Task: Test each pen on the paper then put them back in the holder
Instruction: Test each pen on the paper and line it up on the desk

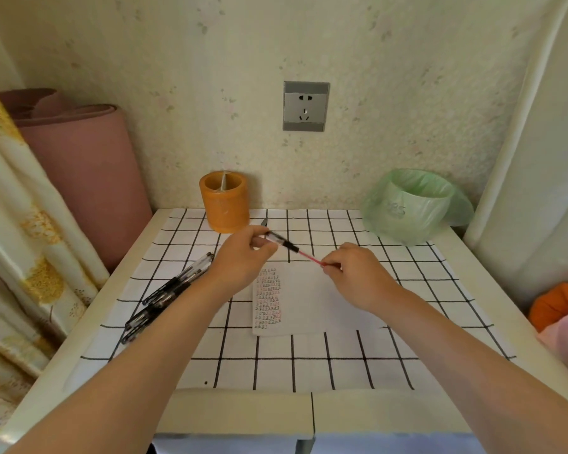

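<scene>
My left hand (243, 260) grips the black-and-clear barrel of a pen (281, 241) above the table. A thin red refill (307, 256) runs from that barrel toward my right hand (354, 273), which pinches its end. Below both hands lies a white paper (302, 303) with rows of small red and black marks down its left side. Several black pens (168, 293) lie in a loose pile on the cloth to the left. The orange pen holder (225, 201) stands at the back, against the wall, with a divider inside.
A white cloth with a black grid (309, 362) covers the table. A small bin lined with a green bag (413, 204) stands at the back right. A pink roll (79, 178) and a curtain (23, 244) flank the left; orange and pink fabric (561, 319) lies right.
</scene>
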### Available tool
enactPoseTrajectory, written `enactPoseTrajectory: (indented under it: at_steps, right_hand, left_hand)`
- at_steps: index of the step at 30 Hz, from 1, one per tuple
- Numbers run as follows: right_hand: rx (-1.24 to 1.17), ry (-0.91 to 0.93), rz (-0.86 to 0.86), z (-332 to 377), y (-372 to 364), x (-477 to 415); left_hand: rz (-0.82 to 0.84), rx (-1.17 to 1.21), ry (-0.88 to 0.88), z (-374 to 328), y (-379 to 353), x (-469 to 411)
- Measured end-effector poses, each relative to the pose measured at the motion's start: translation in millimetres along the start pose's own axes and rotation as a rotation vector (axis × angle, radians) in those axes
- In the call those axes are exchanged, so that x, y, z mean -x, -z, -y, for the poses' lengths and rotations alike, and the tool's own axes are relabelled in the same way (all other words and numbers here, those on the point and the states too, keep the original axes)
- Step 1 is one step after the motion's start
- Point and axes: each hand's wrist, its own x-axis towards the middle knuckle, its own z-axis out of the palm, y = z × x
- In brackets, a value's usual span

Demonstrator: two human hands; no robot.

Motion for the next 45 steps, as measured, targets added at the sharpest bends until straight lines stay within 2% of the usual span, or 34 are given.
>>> enactPoseTrajectory:
  at_steps: [3,6,9,12,22,28,32,38,42,45]
  right_hand:
    - [-0.001,-0.166,-0.070,-16.1,2.4,-14.0]
    - [0.029,-0.307,-0.138,-30.7,1.7,-28.9]
    - [0.028,-0.411,-0.161,-40.7,-1.9,-40.3]
    - [0.054,-0.432,-0.126,-44.6,-6.3,-48.4]
    - [0.215,-0.305,-0.044,-28.9,-15.9,-70.0]
    - [0.334,-0.276,-0.079,-15.1,-10.7,-70.8]
    - [0.285,-0.173,-0.097,10.2,-7.9,-61.3]
    - [0.084,0.066,0.145,72.1,-26.7,-40.6]
    - [0.034,0.243,0.204,107.3,-48.8,-33.4]
    - [0.061,0.384,0.233,125.4,-61.8,-28.2]
  left_hand:
    - [0.131,-0.236,-0.041,10.7,-12.1,-2.0]
    - [0.274,-0.537,-0.163,16.2,-23.1,-1.0]
    - [0.392,-0.640,-0.207,14.7,-31.2,-0.3]
    - [0.413,-0.719,-0.245,15.0,-32.9,-1.7]
    - [0.416,-0.753,-0.278,18.1,-32.4,-4.7]
    - [0.367,-0.729,-0.298,18.4,-15.6,-2.5]
    - [0.248,-0.689,-0.286,21.7,12.1,1.9]
    - [0.145,-0.750,-0.179,35.5,57.6,17.5]
    - [0.129,-0.760,-0.111,48.9,85.5,32.5]
    - [0.184,-0.725,-0.077,57.4,99.1,44.3]
